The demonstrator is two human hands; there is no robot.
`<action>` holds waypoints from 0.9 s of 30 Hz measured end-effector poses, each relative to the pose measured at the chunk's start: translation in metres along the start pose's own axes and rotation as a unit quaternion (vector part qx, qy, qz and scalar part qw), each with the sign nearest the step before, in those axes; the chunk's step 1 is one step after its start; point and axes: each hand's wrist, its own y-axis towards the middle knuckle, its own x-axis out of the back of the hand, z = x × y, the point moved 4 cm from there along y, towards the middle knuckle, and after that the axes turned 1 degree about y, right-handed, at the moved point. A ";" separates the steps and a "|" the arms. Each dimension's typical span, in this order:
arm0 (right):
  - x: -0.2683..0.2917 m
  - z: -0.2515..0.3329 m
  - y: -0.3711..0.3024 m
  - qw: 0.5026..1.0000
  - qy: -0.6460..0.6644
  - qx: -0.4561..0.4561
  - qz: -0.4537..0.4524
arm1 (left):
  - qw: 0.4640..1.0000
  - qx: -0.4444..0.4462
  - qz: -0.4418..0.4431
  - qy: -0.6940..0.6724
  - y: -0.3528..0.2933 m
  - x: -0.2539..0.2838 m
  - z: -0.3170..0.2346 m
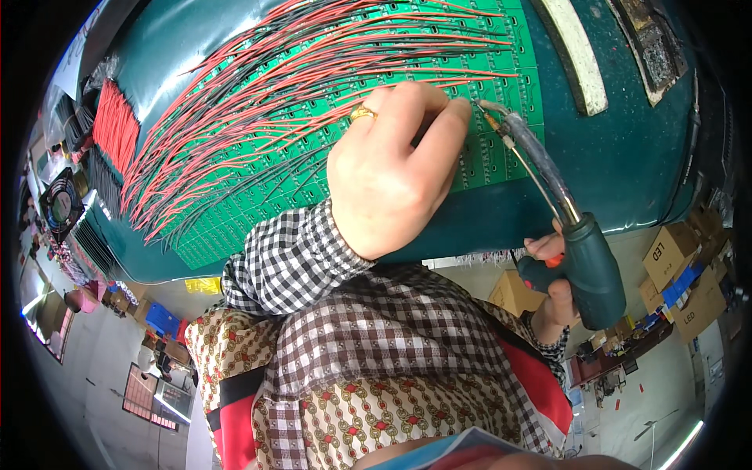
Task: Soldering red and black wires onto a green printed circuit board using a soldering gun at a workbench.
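Note:
My left hand [395, 168], with a ring on one finger, is over the right part of a green circuit board panel [501, 149]. Its fingertips are pinched together low at the board, and red and black wires [258, 102] run in under it; the very tip of the grip is hidden. My right hand [559, 304] is wrapped round the dark green handle of a soldering gun [593, 270], which has an orange-red trigger and a thin feed tube along its barrel. The gun's tip meets the board just right of my left fingertips.
A dark green mat [627, 164] covers the table. Beyond the panel's right side lie a pale curved strip [576, 59] and a burnt, dark block [654, 51]. Bundled red wires [116, 125] rest at the left, near a small black fan [61, 204]. Cardboard boxes [672, 254] stand behind the gun.

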 end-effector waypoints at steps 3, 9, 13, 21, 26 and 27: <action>0.000 0.001 0.001 1.000 -0.004 -0.006 0.005 | 1.000 0.005 0.001 -0.001 0.001 0.000 -0.001; 0.001 -0.001 0.000 1.000 -0.007 -0.008 0.003 | 1.000 0.004 -0.002 -0.001 0.001 -0.002 -0.001; 0.006 -0.004 -0.002 1.000 0.006 0.012 0.023 | 1.000 0.002 -0.005 0.002 0.001 -0.002 -0.001; 0.010 -0.008 -0.003 1.000 -0.005 -0.003 0.014 | 1.000 0.006 0.001 -0.001 0.002 -0.004 -0.002; 0.005 -0.006 0.000 0.994 0.101 0.001 -0.047 | 1.000 0.012 0.008 -0.005 0.003 -0.004 -0.004; 0.004 -0.007 0.000 0.985 0.160 -0.015 -0.063 | 1.000 0.011 0.009 -0.005 0.003 -0.004 -0.003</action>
